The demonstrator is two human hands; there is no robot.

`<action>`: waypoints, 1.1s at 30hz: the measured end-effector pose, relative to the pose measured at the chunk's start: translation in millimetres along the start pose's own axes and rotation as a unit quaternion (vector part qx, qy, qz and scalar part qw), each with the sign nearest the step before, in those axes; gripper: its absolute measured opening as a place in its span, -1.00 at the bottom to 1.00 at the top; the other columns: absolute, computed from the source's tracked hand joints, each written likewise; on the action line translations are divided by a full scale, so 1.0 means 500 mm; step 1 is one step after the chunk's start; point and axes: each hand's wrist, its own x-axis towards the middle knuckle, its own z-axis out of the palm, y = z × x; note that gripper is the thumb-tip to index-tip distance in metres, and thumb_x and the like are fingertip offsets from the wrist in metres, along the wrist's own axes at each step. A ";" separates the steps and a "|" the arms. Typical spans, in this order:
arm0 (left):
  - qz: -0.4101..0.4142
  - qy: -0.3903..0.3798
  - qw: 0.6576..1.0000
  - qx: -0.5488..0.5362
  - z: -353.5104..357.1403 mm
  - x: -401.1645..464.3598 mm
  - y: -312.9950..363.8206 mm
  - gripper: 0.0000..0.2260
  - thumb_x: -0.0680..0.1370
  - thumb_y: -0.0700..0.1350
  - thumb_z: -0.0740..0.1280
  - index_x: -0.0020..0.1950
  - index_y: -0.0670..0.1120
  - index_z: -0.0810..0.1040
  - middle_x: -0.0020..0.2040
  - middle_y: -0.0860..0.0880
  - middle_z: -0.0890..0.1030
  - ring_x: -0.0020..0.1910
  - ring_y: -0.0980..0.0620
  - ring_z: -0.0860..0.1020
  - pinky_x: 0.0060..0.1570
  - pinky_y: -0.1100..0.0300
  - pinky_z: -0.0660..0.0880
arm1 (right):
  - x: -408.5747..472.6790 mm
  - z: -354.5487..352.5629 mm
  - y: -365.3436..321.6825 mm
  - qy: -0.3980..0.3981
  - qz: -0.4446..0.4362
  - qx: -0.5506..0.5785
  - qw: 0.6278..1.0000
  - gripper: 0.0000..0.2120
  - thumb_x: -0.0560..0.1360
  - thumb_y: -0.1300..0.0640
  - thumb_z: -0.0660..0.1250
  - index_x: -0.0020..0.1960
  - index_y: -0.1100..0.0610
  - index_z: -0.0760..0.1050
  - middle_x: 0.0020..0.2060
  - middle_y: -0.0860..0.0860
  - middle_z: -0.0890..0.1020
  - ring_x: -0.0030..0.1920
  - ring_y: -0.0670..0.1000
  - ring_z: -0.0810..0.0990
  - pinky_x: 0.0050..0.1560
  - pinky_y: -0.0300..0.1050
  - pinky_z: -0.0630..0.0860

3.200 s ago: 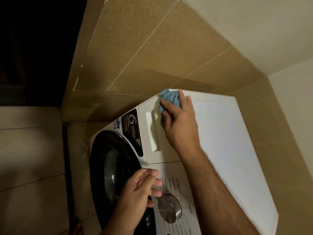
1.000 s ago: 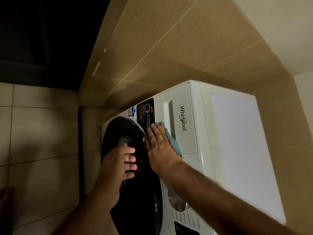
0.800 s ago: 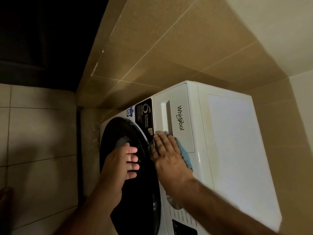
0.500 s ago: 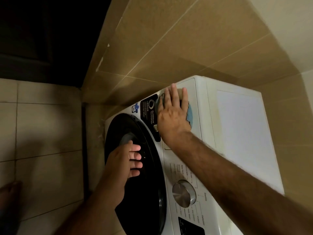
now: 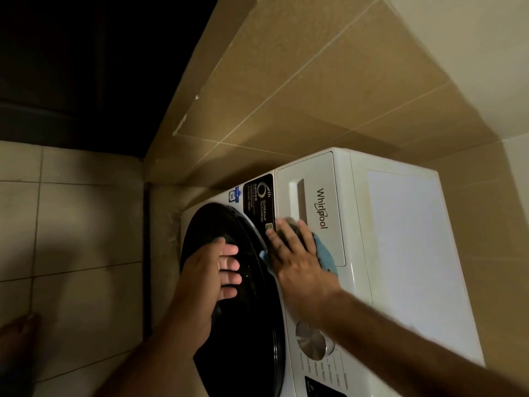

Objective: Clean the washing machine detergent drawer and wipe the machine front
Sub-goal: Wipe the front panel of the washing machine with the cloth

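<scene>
Blue cloth under flat right hand on shut detergent drawer; left hand flat against door.

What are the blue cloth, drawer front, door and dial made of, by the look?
Blue cloth: soft fabric, nappy matte surface, possibly microfibre. Drawer front: white moulded plastic by the look, smooth satin, printed logo and recessed grip. Door: dark and glossy with reflections; glass or tinted plastic, cannot tell which. Dial: silver brushed sheen; metal or metallised plastic.
</scene>
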 end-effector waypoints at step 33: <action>-0.031 -0.008 1.000 -0.003 0.065 -0.013 -0.048 -0.81 0.68 -0.13 0.11 0.23 -0.12 0.43 -0.18 -0.07 0.50 -0.28 -0.01 0.47 -0.37 0.14 0.44 | -0.014 -0.019 0.007 0.104 0.067 0.076 0.989 -0.20 0.50 0.21 0.33 0.60 0.09 -0.03 0.55 0.25 -0.26 0.47 0.32 -0.47 0.34 0.32 -0.54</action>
